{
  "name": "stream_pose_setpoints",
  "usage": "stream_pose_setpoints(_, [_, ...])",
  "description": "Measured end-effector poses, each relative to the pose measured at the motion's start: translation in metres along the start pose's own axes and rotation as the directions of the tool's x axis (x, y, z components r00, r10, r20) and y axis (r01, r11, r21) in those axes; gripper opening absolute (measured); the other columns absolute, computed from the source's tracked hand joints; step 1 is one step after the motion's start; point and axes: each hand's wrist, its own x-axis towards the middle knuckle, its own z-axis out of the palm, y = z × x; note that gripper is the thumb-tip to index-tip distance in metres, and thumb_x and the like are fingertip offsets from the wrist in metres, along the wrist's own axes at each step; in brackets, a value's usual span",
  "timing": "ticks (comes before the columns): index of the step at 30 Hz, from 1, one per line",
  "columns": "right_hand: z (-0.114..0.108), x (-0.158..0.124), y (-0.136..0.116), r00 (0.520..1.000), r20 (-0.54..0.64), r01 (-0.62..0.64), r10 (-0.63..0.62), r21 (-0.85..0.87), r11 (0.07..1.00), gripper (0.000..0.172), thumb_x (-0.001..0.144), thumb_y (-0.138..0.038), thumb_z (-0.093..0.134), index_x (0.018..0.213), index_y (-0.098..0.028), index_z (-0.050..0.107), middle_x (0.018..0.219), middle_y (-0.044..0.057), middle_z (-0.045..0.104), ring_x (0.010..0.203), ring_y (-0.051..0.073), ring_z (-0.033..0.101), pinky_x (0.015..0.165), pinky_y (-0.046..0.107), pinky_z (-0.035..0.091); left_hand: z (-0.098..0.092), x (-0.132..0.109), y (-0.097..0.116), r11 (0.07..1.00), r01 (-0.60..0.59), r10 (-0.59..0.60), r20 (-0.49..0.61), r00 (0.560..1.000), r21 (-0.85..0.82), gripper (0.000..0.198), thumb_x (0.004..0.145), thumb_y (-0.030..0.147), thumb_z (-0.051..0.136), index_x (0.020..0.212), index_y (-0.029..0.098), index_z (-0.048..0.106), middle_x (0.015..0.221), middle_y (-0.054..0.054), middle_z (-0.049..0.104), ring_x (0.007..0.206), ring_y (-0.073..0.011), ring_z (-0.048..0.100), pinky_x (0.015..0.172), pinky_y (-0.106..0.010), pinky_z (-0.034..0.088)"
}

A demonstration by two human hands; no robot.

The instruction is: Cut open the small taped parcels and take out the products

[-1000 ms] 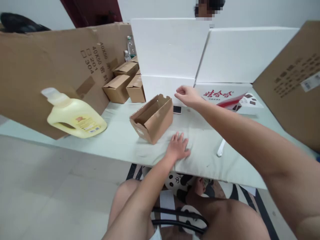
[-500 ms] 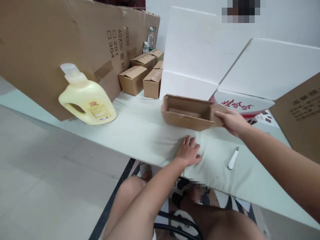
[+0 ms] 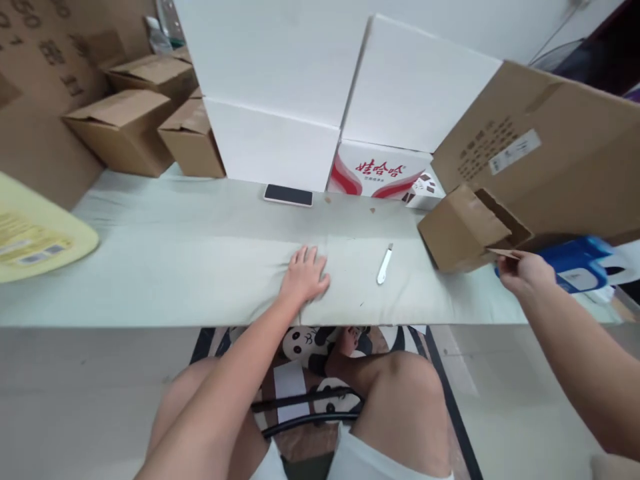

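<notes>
My left hand [image 3: 304, 277] lies flat, fingers spread, on the pale cloth-covered table [image 3: 200, 233] near its front edge. My right hand [image 3: 525, 273] is closed on a flap of a small open brown cardboard box [image 3: 465, 227], which rests tilted at the table's right end. A small white knife-like tool [image 3: 385, 263] lies between my two hands. A dark phone [image 3: 289, 195] lies farther back on the table.
A pale yellow detergent jug [image 3: 35, 237] is at the left edge. Several closed brown boxes [image 3: 125, 127] stand back left. White foam panels [image 3: 280, 87], a red-and-white carton [image 3: 380, 170] and a big cardboard sheet [image 3: 550, 147] ring the back. A blue pack [image 3: 575, 263] lies far right.
My right hand took the small open box from the middle of the table and carried it to the right end. My left hand stayed flat on the cloth. The view swung right.
</notes>
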Motion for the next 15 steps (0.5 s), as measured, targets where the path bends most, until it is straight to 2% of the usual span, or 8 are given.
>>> stream_pose_setpoints(3, [0.028,0.013,-0.011,0.993,0.011,-0.116,0.115,0.131,0.985,0.027,0.07,0.006,0.045,0.065,-0.021,0.043,0.074,0.001,0.051,0.06,0.009,0.054,0.057,0.024,0.053,-0.004,-0.001,0.002,0.993,-0.001,-0.002,0.021,1.0,0.12,0.051,0.092,0.039,0.051,0.138,0.018,0.061,0.159,-0.018,0.045,0.15,-0.0415,0.034,0.122,-0.057,0.028])
stream_pose_setpoints(6, [0.057,0.022,-0.021,0.987,0.059,-0.161,0.152,0.222,0.962,0.028,0.073,0.008,0.045,0.07,-0.02,0.043,0.075,0.0,0.052,0.061,0.007,0.054,0.057,0.02,0.052,-0.009,0.0,0.003,0.978,-0.004,-0.008,0.056,0.998,0.21,0.052,0.094,0.04,0.05,0.14,0.018,0.06,0.159,-0.018,0.045,0.15,-0.0412,0.035,0.121,-0.056,0.032])
stream_pose_setpoints(11, [0.101,0.035,-0.028,0.984,0.117,-0.159,0.132,0.268,0.95,0.025,0.081,0.006,0.045,0.078,-0.019,0.044,0.079,-0.001,0.054,0.066,0.006,0.057,0.06,0.02,0.051,-0.013,0.002,0.004,0.964,0.001,-0.026,0.09,0.996,0.266,0.053,0.096,0.04,0.049,0.143,0.018,0.058,0.16,-0.017,0.044,0.151,-0.0406,0.034,0.122,-0.055,0.032])
stream_pose_setpoints(15, [0.135,0.048,-0.031,0.985,0.153,-0.121,0.086,0.241,0.963,0.022,0.088,0.003,0.042,0.087,-0.019,0.044,0.088,0.0,0.056,0.068,0.004,0.059,0.063,0.021,0.05,-0.013,0.002,0.004,0.96,0.001,-0.037,0.122,0.992,0.281,0.053,0.097,0.042,0.05,0.144,0.018,0.057,0.161,-0.017,0.043,0.152,-0.0404,0.034,0.122,-0.056,0.033])
